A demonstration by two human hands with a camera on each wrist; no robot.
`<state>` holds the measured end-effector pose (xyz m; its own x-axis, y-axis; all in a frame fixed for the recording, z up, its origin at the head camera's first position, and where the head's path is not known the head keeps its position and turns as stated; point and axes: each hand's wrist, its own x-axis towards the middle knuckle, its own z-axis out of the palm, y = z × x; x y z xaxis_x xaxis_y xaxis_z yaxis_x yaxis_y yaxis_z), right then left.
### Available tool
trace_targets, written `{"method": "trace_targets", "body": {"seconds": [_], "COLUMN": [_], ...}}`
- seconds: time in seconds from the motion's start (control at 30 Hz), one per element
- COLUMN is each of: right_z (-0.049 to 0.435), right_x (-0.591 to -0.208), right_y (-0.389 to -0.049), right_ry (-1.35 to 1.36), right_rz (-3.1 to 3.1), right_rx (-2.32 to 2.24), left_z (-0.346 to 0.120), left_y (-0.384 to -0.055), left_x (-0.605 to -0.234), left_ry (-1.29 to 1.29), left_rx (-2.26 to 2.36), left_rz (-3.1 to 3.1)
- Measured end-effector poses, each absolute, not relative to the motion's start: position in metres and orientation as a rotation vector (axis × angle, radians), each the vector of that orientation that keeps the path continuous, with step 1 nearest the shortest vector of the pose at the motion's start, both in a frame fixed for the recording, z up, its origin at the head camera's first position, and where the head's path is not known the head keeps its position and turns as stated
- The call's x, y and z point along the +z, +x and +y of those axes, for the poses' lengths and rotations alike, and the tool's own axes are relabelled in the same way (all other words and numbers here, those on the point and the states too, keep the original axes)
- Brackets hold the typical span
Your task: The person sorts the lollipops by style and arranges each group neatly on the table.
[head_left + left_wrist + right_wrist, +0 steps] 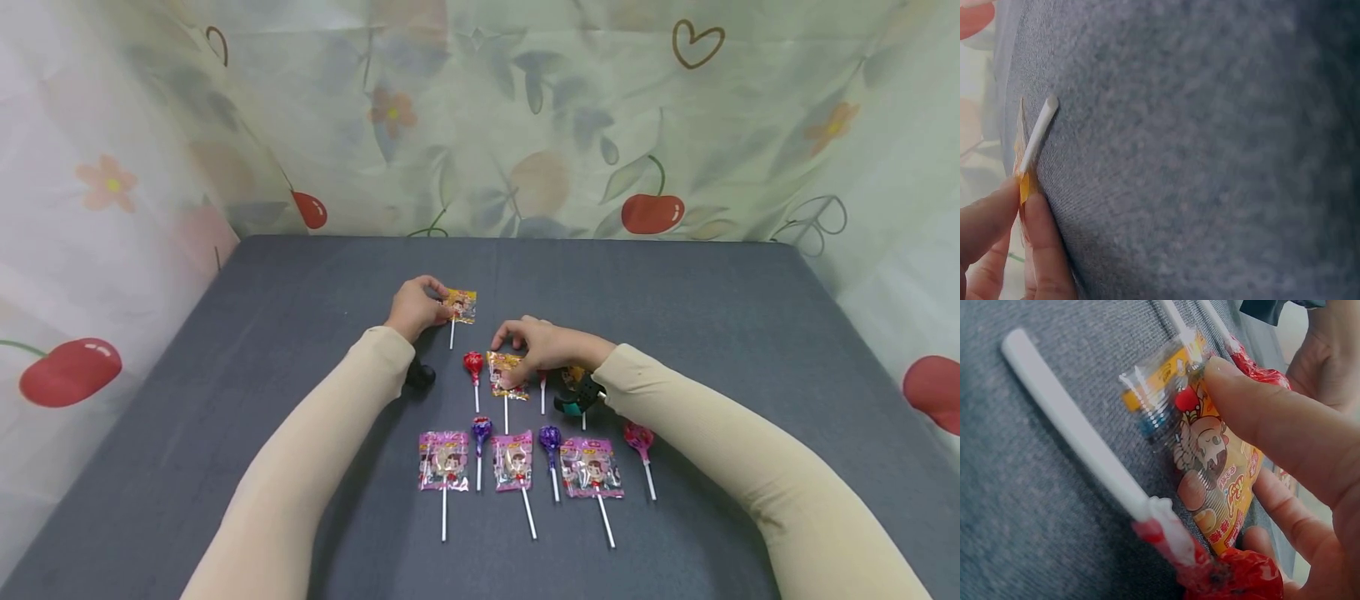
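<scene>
In the head view my left hand [420, 308] pinches an orange-wrapped flat lollipop [463, 307] by its left side, its stick towards me. The left wrist view shows thumb and fingers on the wrapper [1027, 185] beside the white stick [1040, 134]. My right hand [543, 343] holds a second orange-packet lollipop [504, 363], lying in the back row. In the right wrist view the thumb [1241, 394] presses one edge of that printed packet [1204, 450], with fingers at its far side. A red round lollipop [473, 363] lies to its left, another red one [543, 383] to its right.
Nearer me lie three pink-packet lollipops [443, 450], two purple round ones [550, 437] and a pinkish-red one [639, 437]. Another orange packet [573, 377] is partly hidden under my right wrist. A patterned curtain [480, 125] borders the grey table [300, 275].
</scene>
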<state>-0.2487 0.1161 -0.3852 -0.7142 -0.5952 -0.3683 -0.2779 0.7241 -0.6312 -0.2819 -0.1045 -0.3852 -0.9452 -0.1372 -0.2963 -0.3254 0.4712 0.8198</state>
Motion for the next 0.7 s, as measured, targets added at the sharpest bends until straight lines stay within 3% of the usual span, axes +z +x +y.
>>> {"method": "trace_targets", "body": {"seconds": [0.3, 0.7], "right_z": [0.1157, 0.1163], "right_x": [-0.3854, -0.3867], "right_y": [-0.2485, -0.2496], "right_ry": [-0.649, -0.660], "right_rz": [2.359, 2.353], "right_rx": [-0.733, -0.733], "left_z": [-0.1049, -0.1133], "left_y": [-0.2817, -0.2757], "left_x": [-0.3812, -0.3807], "left_ry": [-0.403, -0.372], "left_rx": [1.227, 1.308], "left_rz": [2.625, 2.583]}}
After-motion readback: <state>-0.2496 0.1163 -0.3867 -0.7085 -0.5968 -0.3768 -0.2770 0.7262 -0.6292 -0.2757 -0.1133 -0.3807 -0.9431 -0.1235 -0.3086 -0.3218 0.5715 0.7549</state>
